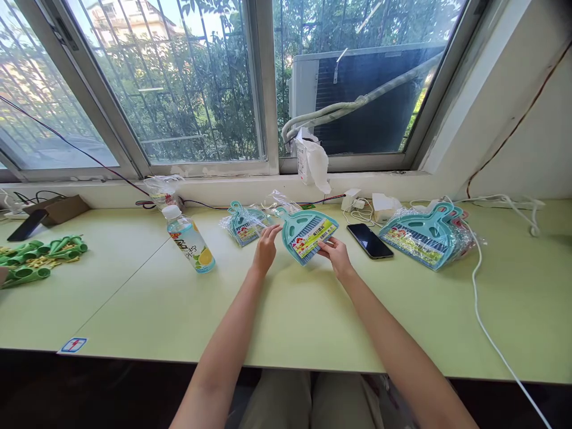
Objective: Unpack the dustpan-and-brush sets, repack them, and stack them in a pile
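A teal dustpan-and-brush set (pixel 292 229) with a yellow and blue label is held tilted above the table in the middle. My right hand (pixel 335 255) pinches its lower right edge. At its upper left, by the handle, is my left hand (pixel 267 247), fingers close together; whether they grip the handle is hard to tell. Just behind my left hand lies a similar set in clear plastic wrap (pixel 243 223). Several more wrapped teal sets (pixel 424 235) are stacked at the right, past a black phone (pixel 370 241).
A drink bottle (pixel 192 243) stands left of my hands. Green plastic parts (pixel 40 256) lie at the far left near a cardboard box (pixel 60 210). A white cable (pixel 480 298) runs down the right side. White adapters (pixel 353 199) sit below the window.
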A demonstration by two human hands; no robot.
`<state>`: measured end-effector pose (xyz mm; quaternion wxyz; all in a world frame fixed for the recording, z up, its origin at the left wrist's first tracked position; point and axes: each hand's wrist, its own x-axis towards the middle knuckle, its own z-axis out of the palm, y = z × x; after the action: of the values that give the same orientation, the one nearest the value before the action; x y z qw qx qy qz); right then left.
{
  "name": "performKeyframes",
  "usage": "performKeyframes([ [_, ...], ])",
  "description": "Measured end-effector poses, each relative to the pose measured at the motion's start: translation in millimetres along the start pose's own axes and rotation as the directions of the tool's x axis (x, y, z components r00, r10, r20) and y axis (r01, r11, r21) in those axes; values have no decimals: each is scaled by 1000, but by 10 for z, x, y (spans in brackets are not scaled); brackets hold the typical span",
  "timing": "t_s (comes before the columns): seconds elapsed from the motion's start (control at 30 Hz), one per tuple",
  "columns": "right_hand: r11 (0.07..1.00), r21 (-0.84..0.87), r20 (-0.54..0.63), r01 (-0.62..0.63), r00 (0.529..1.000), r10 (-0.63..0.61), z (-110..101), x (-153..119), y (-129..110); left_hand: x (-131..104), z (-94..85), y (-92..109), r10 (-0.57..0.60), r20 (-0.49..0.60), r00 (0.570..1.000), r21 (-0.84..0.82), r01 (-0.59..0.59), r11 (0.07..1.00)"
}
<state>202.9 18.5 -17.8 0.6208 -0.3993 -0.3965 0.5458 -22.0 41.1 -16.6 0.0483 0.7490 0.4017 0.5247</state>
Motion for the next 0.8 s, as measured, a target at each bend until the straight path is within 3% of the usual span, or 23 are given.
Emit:
performKeyframes([
  [0.1, 1000, 25, -12, 5, 1000, -4, 0, 14, 19, -1, 50, 69, -4, 34, 999, -14, 5, 1000],
  [0.27, 999, 7, 56, -33, 998, 32, -21, 41, 17, 18, 74, 114, -1, -38, 999, -9, 0, 1000],
  [0.6, 998, -59, 94, -17, 995, 23, -39, 58, 14, -33, 116, 370, 233, 110, 966, 69, -241, 968],
  [0.63, 999, -48, 90, -7, 996, 11, -28, 49, 17, -36, 111, 394, 226, 68, 972, 83, -231, 969],
  [0.7, 1000, -19, 80, 13, 997, -11, -9, 34, 20, -20, 86, 412, 133, -134, 982, 94, -121, 988],
  [0.73, 1000, -4, 79, 21, 997, -20, -2, 27, 19, 0, 66, 405, 42, -270, 962, 66, -25, 997],
  [0.8, 999, 20, 82, 30, 996, -32, 7, 14, 14, 55, 23, 362, -211, -465, 860, -110, 181, 977],
])
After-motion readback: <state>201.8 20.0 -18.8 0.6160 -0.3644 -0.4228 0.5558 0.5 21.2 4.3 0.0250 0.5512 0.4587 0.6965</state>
